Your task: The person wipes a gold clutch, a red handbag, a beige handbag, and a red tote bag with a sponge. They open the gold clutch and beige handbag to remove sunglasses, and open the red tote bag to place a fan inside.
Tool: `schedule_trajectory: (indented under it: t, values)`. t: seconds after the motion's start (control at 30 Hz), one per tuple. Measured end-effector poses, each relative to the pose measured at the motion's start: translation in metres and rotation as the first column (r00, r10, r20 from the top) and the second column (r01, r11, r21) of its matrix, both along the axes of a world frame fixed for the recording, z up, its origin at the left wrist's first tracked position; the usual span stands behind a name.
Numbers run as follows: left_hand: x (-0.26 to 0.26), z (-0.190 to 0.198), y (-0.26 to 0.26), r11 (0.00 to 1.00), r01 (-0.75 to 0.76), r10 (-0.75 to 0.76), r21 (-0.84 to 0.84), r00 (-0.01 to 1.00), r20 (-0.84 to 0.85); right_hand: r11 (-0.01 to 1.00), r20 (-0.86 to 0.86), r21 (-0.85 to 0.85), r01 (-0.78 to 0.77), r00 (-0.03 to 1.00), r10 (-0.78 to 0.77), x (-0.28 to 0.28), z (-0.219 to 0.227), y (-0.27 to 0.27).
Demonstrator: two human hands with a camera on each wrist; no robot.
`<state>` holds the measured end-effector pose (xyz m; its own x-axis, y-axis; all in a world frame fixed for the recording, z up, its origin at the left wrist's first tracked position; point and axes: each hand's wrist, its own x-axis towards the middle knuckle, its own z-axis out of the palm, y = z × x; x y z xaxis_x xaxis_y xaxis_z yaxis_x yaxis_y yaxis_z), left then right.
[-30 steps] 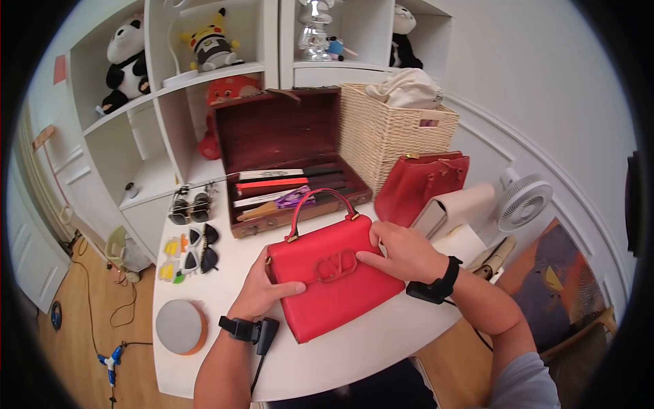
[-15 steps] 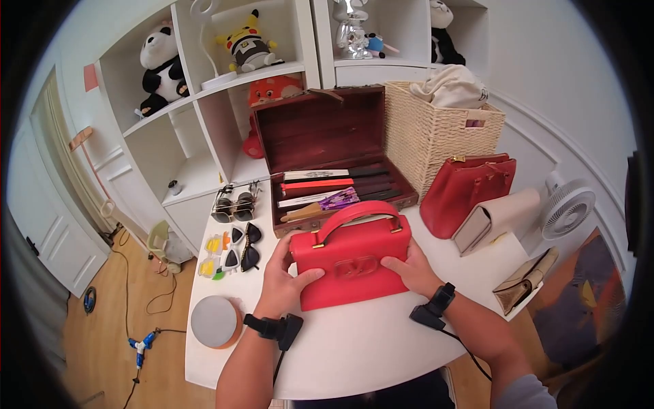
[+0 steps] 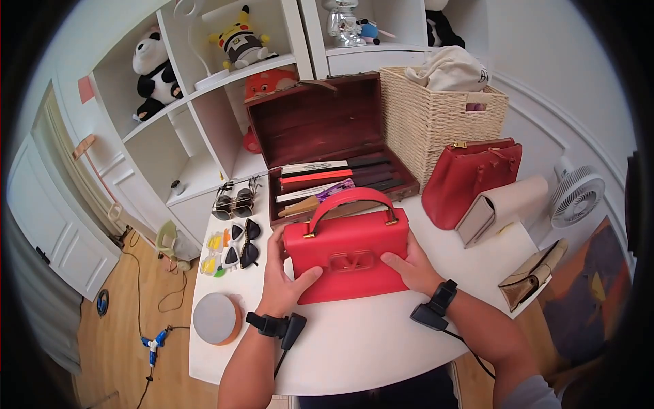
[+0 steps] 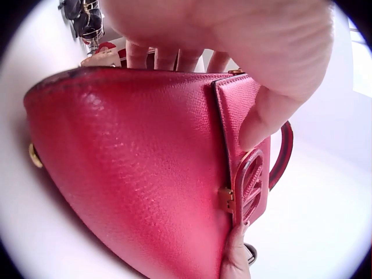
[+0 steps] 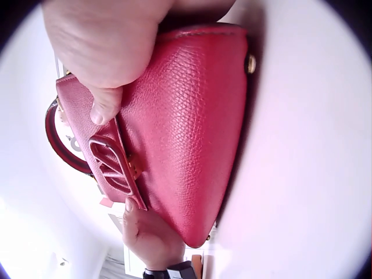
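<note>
A red handbag [image 3: 354, 288] stands upright on the white table in front of me, its top handle [image 3: 354, 198] raised. My left hand [image 3: 283, 283] grips its left side, thumb on the front and fingers behind, as the left wrist view also shows. On the opposite side my right hand [image 3: 417, 267] holds it the same way, with the thumb pressed near the V-shaped emblem [image 3: 352, 261]. In the right wrist view the flap [image 5: 78, 104] lies down over the front of the bag. The bag's back is hidden.
Behind the bag, an open dark red case [image 3: 320, 123] holds several folded fans. Sunglasses [image 3: 235, 203] and a round grey-topped speaker [image 3: 215, 319] are at left. To the right are another red bag [image 3: 470, 184], a beige bag [image 3: 501, 211], a gold clutch [image 3: 535, 276] and a woven basket [image 3: 436, 123].
The handbag has gone from tilted to upright and level. My right hand has shifted from the top right corner to the right side. The head view has swung left.
</note>
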<state>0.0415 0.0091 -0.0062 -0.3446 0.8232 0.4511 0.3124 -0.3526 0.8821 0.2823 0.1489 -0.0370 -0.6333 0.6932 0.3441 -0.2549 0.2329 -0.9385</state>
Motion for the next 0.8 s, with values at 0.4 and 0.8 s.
schedule_trajectory:
  t: [0.4, 0.8]
  values:
    - [0.048, 0.026, -0.013, 0.904, -0.173, 0.416, 0.39, 0.558, -0.718, 1.0, 0.034, 0.019, 0.005, 0.999, -0.005, 0.002, 0.007, -0.004]
    - [0.05, 0.016, -0.008, 0.937, -0.19, 0.348, 0.293, 0.598, -0.723, 1.0, 0.061, 0.029, -0.001, 0.998, -0.001, 0.004, 0.0, 0.0]
